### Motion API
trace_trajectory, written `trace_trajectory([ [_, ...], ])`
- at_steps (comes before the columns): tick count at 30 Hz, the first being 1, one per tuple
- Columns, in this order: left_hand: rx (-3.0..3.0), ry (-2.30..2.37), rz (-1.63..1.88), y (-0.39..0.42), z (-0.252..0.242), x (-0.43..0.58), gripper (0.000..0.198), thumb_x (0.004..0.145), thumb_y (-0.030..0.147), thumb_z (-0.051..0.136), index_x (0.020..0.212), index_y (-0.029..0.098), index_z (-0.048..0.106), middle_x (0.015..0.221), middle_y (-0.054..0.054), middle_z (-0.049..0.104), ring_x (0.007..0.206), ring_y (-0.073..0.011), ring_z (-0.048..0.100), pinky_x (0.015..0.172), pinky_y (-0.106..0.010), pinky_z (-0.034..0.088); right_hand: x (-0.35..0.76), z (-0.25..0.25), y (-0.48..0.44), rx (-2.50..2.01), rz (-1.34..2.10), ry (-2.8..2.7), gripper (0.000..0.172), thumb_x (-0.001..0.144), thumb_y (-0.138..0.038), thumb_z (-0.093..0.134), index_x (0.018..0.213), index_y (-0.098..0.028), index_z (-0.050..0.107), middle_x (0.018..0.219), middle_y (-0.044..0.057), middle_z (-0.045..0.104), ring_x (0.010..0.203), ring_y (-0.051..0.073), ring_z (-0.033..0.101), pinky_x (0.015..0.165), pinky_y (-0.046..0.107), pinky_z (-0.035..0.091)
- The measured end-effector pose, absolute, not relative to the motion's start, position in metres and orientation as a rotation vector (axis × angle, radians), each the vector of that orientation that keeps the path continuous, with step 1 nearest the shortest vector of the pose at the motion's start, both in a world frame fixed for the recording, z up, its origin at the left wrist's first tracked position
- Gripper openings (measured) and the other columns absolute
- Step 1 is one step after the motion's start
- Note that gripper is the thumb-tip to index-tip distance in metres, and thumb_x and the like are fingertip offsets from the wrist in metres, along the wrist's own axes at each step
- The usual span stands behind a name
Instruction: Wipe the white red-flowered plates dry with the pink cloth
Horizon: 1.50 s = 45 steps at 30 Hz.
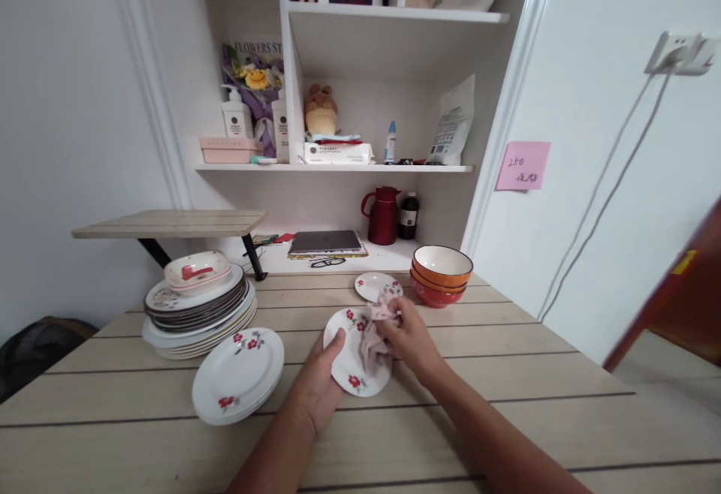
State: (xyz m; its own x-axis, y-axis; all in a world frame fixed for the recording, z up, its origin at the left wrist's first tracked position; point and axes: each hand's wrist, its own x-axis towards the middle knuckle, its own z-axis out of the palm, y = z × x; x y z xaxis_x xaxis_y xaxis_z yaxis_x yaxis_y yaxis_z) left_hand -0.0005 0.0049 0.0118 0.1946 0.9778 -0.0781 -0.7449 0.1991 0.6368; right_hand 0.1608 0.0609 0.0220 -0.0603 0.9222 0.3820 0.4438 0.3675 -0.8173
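Two hands observed. The left hand [322,383] grips one plate [342,351] at its left edge, thumb on the upper face; its other fingers are largely hidden behind the plate. The right hand [411,336] pinches one cloth [375,347] between bunched fingers, with the cloth lying against the plate's right half. The plate is held at the middle of the table [552,381], between both hands; whether its underside touches the table cannot be told.

Count of other ware: one saucer [369,286] behind the cloth; three nested bowls [442,279] at the right; one low pile [242,378] of at least two floral plates, just left of the left hand; one tall pile [197,318] beyond it, exact number not readable, topped by one dish [197,272]. At the rear: one laptop [327,241], one pair of glasses [327,262], one red flask [383,216], one dark bottle [408,218].

Materials and shapes: the plate is round, white, glossy and ceramic-looking, with red flowers. The cloth is soft, pinkish, patterned and crumpled. Bowls are round and deep, orange above red, the uppermost white inside. The tall pile includes dark-edged plates. Table surface: pale, wood-look planks divided by dark lines.
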Motion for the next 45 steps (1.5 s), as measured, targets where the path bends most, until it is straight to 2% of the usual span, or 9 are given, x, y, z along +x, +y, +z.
trace_trajectory([
  [6, 0.532, 0.612, 1.333, 0.002, 0.014, 0.001, 0.054, 0.081, 0.022, 0.068, 0.132, 0.015, 0.053, 0.117, -0.016, 0.069, 0.108, -0.0283, 0.065, 0.101, -0.042, 0.044, 0.157, 0.026, 0.058, -0.86, 1.066, -1.181, 0.029, 0.077, -0.04, 0.062, 0.089, -0.024, 0.042, 0.087, 0.0, 0.059, 0.074, 0.017, 0.057, 0.069, 0.031, 0.049],
  [14, 0.527, 0.603, 1.409, 0.008, 0.003, 0.001, 0.042, 0.073, 0.017, 0.073, 0.113, 0.012, 0.065, 0.105, -0.015, 0.073, 0.097, -0.0292, 0.068, 0.095, -0.042, 0.047, 0.148, 0.02, 0.046, -1.083, 0.406, -1.999, 0.011, 0.067, -0.011, 0.052, 0.071, -0.02, 0.047, 0.083, 0.002, 0.061, 0.089, 0.021, 0.052, 0.081, 0.033, 0.037],
  [20, 0.512, 0.574, 1.463, 0.011, 0.001, 0.0, 0.041, 0.072, 0.016, 0.072, 0.112, 0.015, 0.065, 0.106, -0.013, 0.073, 0.097, -0.0267, 0.068, 0.091, -0.039, 0.049, 0.147, 0.035, 0.033, -1.12, 0.015, -2.385, 0.032, 0.078, -0.006, 0.046, 0.102, -0.024, 0.059, 0.112, 0.006, 0.066, 0.121, 0.028, 0.042, 0.095, 0.042, 0.027],
  [23, 0.512, 0.58, 1.493, 0.01, 0.002, 0.002, 0.045, 0.07, 0.013, 0.072, 0.114, 0.017, 0.064, 0.105, -0.011, 0.073, 0.094, -0.0249, 0.069, 0.088, -0.036, 0.05, 0.147, 0.039, 0.029, -1.038, 0.013, -2.566, 0.032, 0.084, -0.025, 0.054, 0.116, -0.024, 0.055, 0.131, 0.008, 0.057, 0.124, 0.028, 0.041, 0.099, 0.044, 0.026],
  [26, 0.508, 0.603, 1.502, 0.01, 0.002, 0.004, 0.044, 0.07, 0.013, 0.071, 0.113, 0.018, 0.064, 0.1, -0.009, 0.074, 0.086, -0.0234, 0.07, 0.082, -0.034, 0.051, 0.147, 0.039, 0.029, -1.034, 0.014, -2.606, 0.037, 0.084, -0.033, 0.058, 0.12, -0.023, 0.054, 0.128, 0.01, 0.059, 0.116, 0.027, 0.049, 0.096, 0.042, 0.031],
  [32, 0.49, 0.596, 1.439, 0.01, 0.006, 0.006, 0.037, 0.078, 0.021, 0.068, 0.114, 0.017, 0.065, 0.096, -0.01, 0.074, 0.081, -0.0217, 0.069, 0.076, -0.032, 0.051, 0.146, 0.033, 0.034, -1.097, -0.032, -2.598, 0.082, 0.079, -0.008, 0.053, 0.151, -0.023, 0.017, 0.117, 0.011, 0.065, 0.101, 0.024, 0.057, 0.08, 0.032, 0.042],
  [39, 0.334, 0.465, 1.315, 0.009, 0.008, 0.003, 0.043, 0.094, 0.039, 0.045, 0.122, 0.01, 0.061, 0.108, -0.015, 0.072, 0.1, -0.0259, 0.067, 0.092, -0.04, 0.048, 0.153, 0.04, 0.034, -1.251, 0.031, -2.578, 0.027, 0.084, -0.016, 0.053, 0.104, -0.024, 0.067, 0.113, 0.008, 0.062, 0.091, 0.02, 0.061, 0.071, 0.027, 0.045],
  [42, 0.365, 0.46, 1.282, 0.008, 0.009, 0.0, 0.046, 0.093, 0.042, 0.046, 0.12, 0.009, 0.062, 0.108, -0.016, 0.072, 0.103, -0.0264, 0.066, 0.095, -0.039, 0.046, 0.151, 0.038, 0.028, -1.144, 0.154, -2.549, 0.03, 0.081, -0.015, 0.056, 0.104, -0.029, 0.069, 0.118, 0.005, 0.057, 0.083, 0.015, 0.062, 0.071, 0.025, 0.045],
  [45, 0.406, 0.471, 1.234, 0.009, 0.011, -0.001, 0.051, 0.092, 0.049, 0.045, 0.117, 0.009, 0.064, 0.107, -0.016, 0.072, 0.102, -0.0268, 0.066, 0.095, -0.039, 0.046, 0.14, 0.032, 0.024, -1.015, 0.21, -2.461, 0.04, 0.082, -0.013, 0.055, 0.114, -0.035, 0.066, 0.121, 0.004, 0.054, 0.098, 0.016, 0.06, 0.079, 0.025, 0.046],
])
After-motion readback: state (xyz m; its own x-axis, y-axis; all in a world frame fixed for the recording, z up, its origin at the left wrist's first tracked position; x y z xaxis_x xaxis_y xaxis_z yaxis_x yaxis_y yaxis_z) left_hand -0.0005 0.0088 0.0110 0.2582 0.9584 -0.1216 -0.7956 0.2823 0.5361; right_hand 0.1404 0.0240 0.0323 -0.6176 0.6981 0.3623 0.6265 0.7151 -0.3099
